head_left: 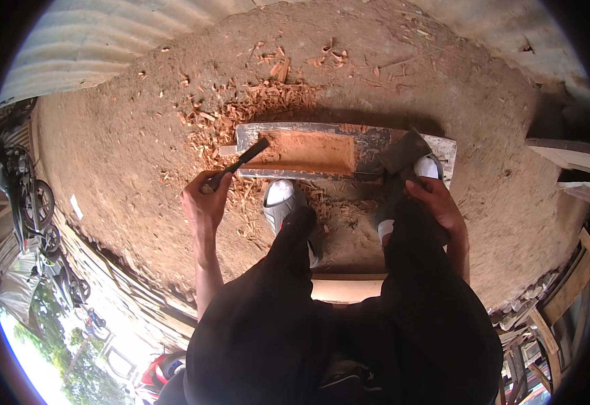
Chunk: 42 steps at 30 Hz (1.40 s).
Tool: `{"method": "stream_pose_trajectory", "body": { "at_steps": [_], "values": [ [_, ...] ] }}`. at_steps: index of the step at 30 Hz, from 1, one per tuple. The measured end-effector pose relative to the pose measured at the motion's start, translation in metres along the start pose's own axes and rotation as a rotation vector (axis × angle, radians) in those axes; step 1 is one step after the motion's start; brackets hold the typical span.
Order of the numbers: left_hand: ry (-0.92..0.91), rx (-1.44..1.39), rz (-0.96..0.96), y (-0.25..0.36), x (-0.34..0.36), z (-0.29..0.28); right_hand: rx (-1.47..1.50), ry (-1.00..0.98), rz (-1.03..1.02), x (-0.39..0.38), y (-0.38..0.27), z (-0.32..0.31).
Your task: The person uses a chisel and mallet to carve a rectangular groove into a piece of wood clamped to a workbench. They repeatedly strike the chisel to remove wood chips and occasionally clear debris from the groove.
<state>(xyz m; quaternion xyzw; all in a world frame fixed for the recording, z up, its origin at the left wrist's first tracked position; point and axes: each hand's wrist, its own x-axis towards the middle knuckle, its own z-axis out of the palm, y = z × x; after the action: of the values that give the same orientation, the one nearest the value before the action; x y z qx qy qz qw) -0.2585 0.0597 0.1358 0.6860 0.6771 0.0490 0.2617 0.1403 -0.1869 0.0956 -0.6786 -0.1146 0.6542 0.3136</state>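
A long wooden block [369, 138] with worn dark paint lies across the ground in front of my feet. A shallow rectangular hollow [312, 152] of bare orange wood is cut into its left and middle part. My left hand [203, 202] is closed round a chisel [249, 153], whose dark flat end points up and right over the block's left end. In my right hand [440, 206] is the handle of a mallet [405, 152]. Its dark blocky head hangs over the block's right part, and much of the handle is hidden by the hand and my leg.
Orange wood shavings [268, 98] are heaped beyond and left of the block on the dirt floor [126, 148]. My shoes [283, 202] stand close to its near side. Motorcycles [28, 192] are far left; planks [572, 290] lean at the right.
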Motion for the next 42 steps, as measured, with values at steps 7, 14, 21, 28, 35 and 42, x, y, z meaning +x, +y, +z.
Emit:
{"method": "stream_pose_trajectory", "body": {
  "at_steps": [7, 14, 21, 28, 35, 42],
  "values": [
    [0.001, -0.049, 0.043, -0.009, -0.009, 0.005, -0.007, -0.016, 0.012, 0.001, 0.002, -0.002],
    [0.008, -0.168, 0.028, -0.028, -0.005, 0.022, 0.043, 0.004, 0.052, -0.001, 0.001, 0.000],
    [-0.071, -0.145, -0.035, -0.048, -0.006, 0.027, 0.103, -0.009, 0.062, -0.002, -0.005, 0.001],
    [-0.117, -0.022, -0.034, -0.028, -0.005, -0.001, 0.116, -0.016, 0.029, -0.002, -0.002, 0.002],
    [-0.034, -0.178, -0.082, -0.038, 0.006, 0.011, 0.022, -0.036, -0.006, 0.004, 0.003, -0.002],
    [-0.105, -0.086, -0.006, -0.028, -0.001, 0.003, 0.047, -0.017, 0.018, 0.000, 0.002, 0.000]
  ]
}}
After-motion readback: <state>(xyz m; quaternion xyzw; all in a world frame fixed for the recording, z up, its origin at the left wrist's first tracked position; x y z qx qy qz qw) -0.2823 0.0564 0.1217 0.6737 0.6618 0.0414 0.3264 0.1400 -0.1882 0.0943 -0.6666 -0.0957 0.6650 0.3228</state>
